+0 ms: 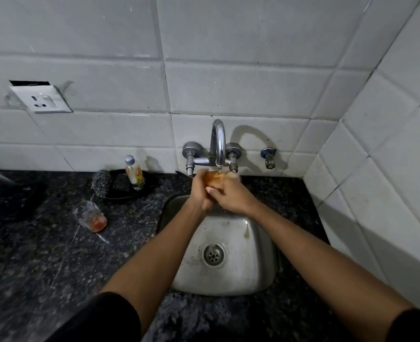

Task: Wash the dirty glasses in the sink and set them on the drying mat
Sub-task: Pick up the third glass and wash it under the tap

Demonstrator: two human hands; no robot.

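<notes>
Sleeves: dark cuffs at the near edge, one on each forearm; both bare forearms reach away from the camera over the basin.
Counter (pixel 43 255): dark speckled stone, running left of and around the basin.
Sink (pixel 258 272): small steel basin set into the counter right of centre; round drain (pixel 213 254) near its middle; a brownish streak on its far right wall.
Left hand (pixel 200 191): above the far rim of the basin, fingers curled round the left side of the held glass.
Right hand (pixel 231 196): just right of the left hand and touching it, fingers wrapped about the same glass from the right.
Held glass (pixel 213 179): clear tumbler tinted orange-brown, gripped between both hands directly under the spout; water falls into it.
Tap (pixel 218 144): curved chrome spout on the far tiled wall, with a valve at each side.
Second glass (pixel 90 215): stands on the counter left of the basin, well apart from the hands; reddish-orange residue at its bottom.
Black tray (pixel 122 193): far left of the basin; carries a steel scourer (pixel 102 182) and a small bottle (pixel 135 172) with a grey cap.
Wall socket (pixel 41 98): white plate on the tiles, far left.
</notes>
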